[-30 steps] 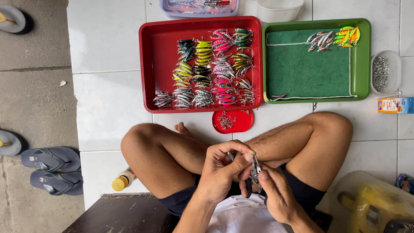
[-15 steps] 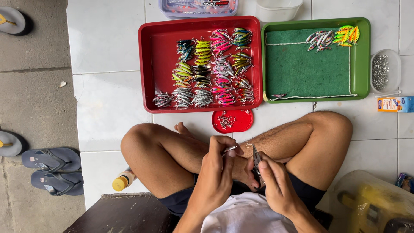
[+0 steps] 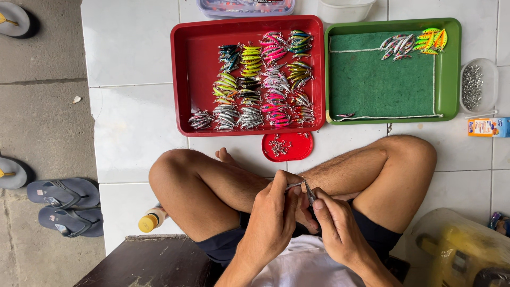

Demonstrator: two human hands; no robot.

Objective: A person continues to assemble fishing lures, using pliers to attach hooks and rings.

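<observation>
Hands (image 3: 303, 212) now closer around lure (image 3: 294, 186)

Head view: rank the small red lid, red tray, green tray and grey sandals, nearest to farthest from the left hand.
From the left hand:
1. Small red lid, on the floor just beyond the shins.
2. Red tray, past the lid, full of lures.
3. Green tray and grey sandals: too close to call; tray far right, sandals far left.

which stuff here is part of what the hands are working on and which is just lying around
In use:
left hand
right hand
small pliers
red tray of lures
green tray
red lid of small metal parts
tub of metal bits

Lying about:
sandals
yellow-capped bottle
small carton
</observation>
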